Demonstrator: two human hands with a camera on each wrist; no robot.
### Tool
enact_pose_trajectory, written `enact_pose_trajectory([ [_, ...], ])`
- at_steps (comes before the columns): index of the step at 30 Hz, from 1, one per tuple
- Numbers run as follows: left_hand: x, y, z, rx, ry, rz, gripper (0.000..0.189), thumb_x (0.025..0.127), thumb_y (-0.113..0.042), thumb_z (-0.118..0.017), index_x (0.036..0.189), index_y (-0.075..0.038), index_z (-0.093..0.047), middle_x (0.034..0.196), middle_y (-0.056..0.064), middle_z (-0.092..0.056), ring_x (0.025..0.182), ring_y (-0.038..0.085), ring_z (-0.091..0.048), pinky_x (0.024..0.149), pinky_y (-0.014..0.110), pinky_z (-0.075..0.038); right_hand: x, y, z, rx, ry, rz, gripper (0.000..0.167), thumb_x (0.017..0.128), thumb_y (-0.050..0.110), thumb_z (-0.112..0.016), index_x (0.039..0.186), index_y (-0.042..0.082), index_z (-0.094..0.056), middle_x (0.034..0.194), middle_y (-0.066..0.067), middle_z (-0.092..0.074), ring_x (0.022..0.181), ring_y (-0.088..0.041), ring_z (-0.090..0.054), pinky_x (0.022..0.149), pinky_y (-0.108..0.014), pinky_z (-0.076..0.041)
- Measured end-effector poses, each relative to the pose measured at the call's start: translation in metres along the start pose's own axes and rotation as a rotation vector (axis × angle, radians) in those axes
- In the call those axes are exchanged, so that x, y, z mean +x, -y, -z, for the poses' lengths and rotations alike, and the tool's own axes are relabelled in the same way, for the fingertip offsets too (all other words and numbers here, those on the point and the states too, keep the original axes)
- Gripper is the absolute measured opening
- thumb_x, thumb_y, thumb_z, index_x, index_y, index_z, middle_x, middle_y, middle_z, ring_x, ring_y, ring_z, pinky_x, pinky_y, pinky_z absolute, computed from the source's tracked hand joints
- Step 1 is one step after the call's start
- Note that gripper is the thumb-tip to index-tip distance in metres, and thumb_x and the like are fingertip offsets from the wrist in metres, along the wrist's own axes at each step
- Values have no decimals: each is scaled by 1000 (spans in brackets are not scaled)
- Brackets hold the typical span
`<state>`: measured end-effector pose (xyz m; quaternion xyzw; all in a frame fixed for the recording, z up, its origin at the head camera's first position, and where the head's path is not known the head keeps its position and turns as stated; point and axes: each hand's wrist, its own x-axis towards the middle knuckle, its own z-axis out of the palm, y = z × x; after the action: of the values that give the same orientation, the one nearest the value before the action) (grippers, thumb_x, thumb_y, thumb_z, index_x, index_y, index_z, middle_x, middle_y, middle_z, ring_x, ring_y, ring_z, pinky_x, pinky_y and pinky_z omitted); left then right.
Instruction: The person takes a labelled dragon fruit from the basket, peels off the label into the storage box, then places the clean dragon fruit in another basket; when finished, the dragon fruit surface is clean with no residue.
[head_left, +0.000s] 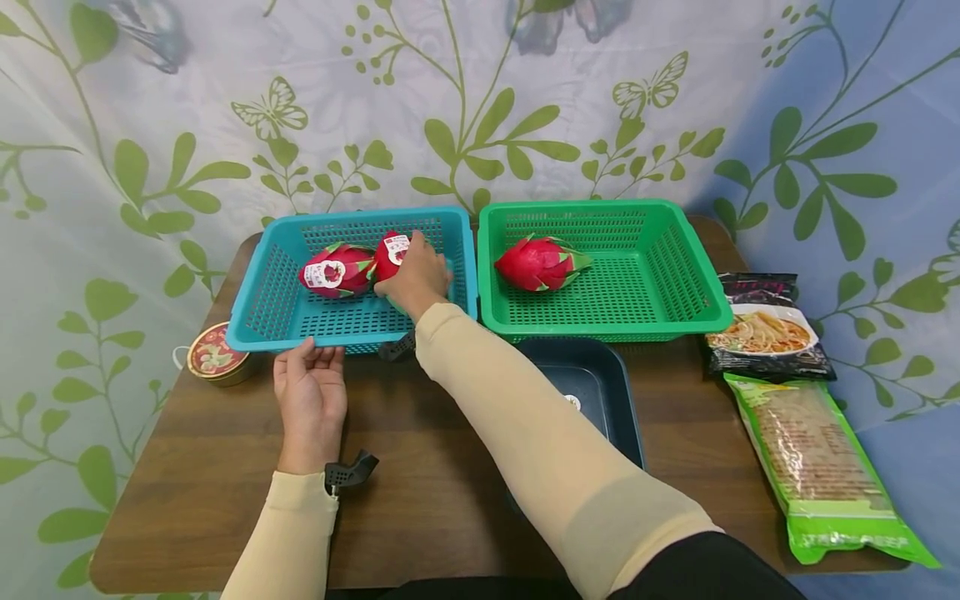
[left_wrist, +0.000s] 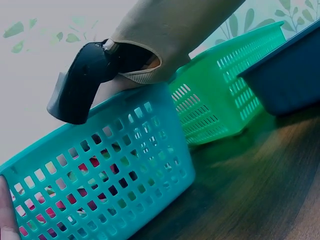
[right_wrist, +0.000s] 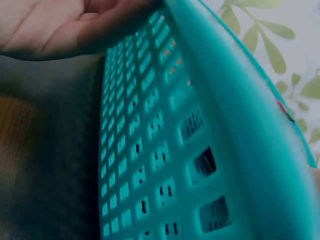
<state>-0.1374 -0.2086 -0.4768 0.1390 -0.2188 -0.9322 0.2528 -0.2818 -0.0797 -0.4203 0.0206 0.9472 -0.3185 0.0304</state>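
Inside the blue basket [head_left: 352, 341], my right hand [head_left: 417, 277] grips a red dragon fruit [head_left: 387, 260] with a white label, and covers much of it. Just left of that one lies another labelled dragon fruit [head_left: 339, 272]. My left hand [head_left: 313, 398] holds the basket's front rim, palm turned up, thumb at the edge. In the left wrist view, red shows through the holes of the basket wall [left_wrist: 125, 175]. The right wrist view has the left hand [right_wrist: 65, 30] against the perforated wall [right_wrist: 230, 125], while the right hand is mostly out of frame.
A green basket [head_left: 611, 327] with one dragon fruit [head_left: 542, 263] stands to the right. Under my right forearm is a dark tray [head_left: 611, 392]. A round tin [head_left: 216, 354] sits at left; a black food packet [head_left: 772, 329] and a green noodle bag [head_left: 832, 467] lie at right.
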Motion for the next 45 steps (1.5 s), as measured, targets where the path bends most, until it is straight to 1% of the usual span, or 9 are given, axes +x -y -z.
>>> enact_pose_trajectory([
  [7, -1, -1, 1, 18, -13, 11, 22, 101, 2, -68, 107, -1, -47, 86, 14, -57, 75, 25, -61, 77, 36, -61, -8, 13, 9, -82, -13, 209, 119, 76, 51, -93, 167, 23, -22, 157, 3, -46, 137, -23, -44, 113, -49, -38],
  [13, -2, 0, 2, 21, -14, 11, 24, 101, 1, -69, 109, -1, -47, 88, 14, -57, 76, 25, -61, 78, 36, -61, -18, 19, 35, -57, 41, 349, 119, 76, 45, -95, 167, 22, -21, 152, 1, -50, 133, -20, -45, 105, -43, -45],
  [17, -2, 2, 2, -1, -12, 14, 21, 101, 3, -67, 106, 0, -47, 86, 15, -57, 73, 25, -61, 76, 36, -61, -27, 12, 62, 23, 142, 487, 119, 74, 37, -97, 167, 19, -24, 145, -1, -52, 128, -18, -46, 93, -33, -52],
  [21, -1, 3, 1, -5, -6, 18, 24, 101, 3, -66, 112, 2, -45, 86, 15, -58, 74, 26, -61, 76, 36, -61, -47, 1, 97, 103, 282, 655, 119, 71, 31, -99, 165, 15, -28, 145, -2, -51, 127, -16, -46, 82, -23, -55],
  [25, 0, 3, 1, 14, -11, 5, 27, 101, 2, -67, 116, 3, -44, 88, 16, -59, 75, 26, -62, 77, 35, -61, -72, -15, 124, 182, 399, 787, 114, 71, 27, -99, 163, 13, -34, 144, -3, -52, 128, -15, -46, 83, -23, -56],
  [28, 0, 3, 1, 22, -14, -8, 22, 102, 2, -65, 112, 1, -46, 89, 17, -58, 75, 26, -61, 77, 34, -60, -90, -27, 134, 250, 470, 849, 111, 69, 23, -99, 162, 12, -38, 143, -3, -53, 127, -15, -47, 83, -25, -57],
  [32, 1, 4, 1, 7, -9, -14, 19, 102, 3, -64, 110, 1, -47, 90, 17, -58, 77, 27, -60, 76, 34, -58, -112, -43, 134, 265, 553, 911, 109, 68, 21, -98, 160, 11, -41, 142, -2, -54, 126, -14, -48, 84, -26, -57],
  [37, 1, 2, 1, 21, 18, -15, 22, 103, 3, -63, 115, 2, -45, 90, 18, -60, 76, 26, -62, 80, 35, -60, -134, -59, 118, 176, 649, 976, 109, 68, 23, -99, 159, 10, -41, 140, -1, -56, 124, -13, -49, 85, -23, -55],
  [45, 3, 0, 1, 13, 46, 15, 19, 103, 4, -63, 111, 3, -45, 86, 17, -59, 73, 27, -64, 77, 37, -61, -143, -75, 82, 52, 775, 930, 108, 69, 24, -99, 160, 14, -40, 138, -1, -55, 125, -13, -46, 83, -18, -53],
])
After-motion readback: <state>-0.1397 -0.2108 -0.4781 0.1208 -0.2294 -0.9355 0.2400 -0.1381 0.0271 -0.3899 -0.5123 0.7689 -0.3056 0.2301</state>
